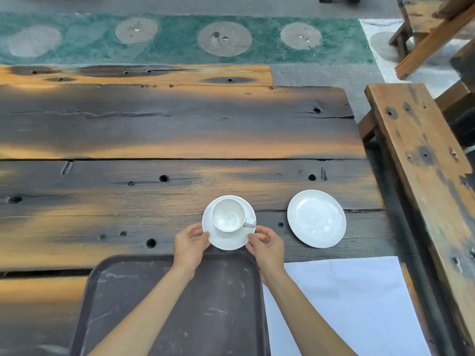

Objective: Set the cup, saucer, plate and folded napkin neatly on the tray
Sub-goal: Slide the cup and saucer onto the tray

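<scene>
The left hand (190,243) pinches the left rim of the saucer (226,240), thumb on top and fingers curled beneath. The right hand (265,244) grips the saucer's right rim the same way, its fingers bent round the edge just below the cup's handle. Both forearms reach forward over the tray (164,314).

The cup (228,214) stands upright on the saucer, set toward its far side, its handle pointing right. It looks empty. Whether the saucer rests on the table (154,140) or is raised slightly off it, I cannot tell; it sits just beyond the tray's far edge.

The tray is dark, scuffed and rectangular with rounded corners, lying nearest the person with nothing on it except the arms passing above. Just right of it, touching or nearly touching its edge, lies the napkin (359,304), a flat white sheet. The plate (316,218) is on the table to the right of the saucer, near but apart from it, beyond the napkin.

A wooden bench (421,160) runs along the table's right side.
</scene>
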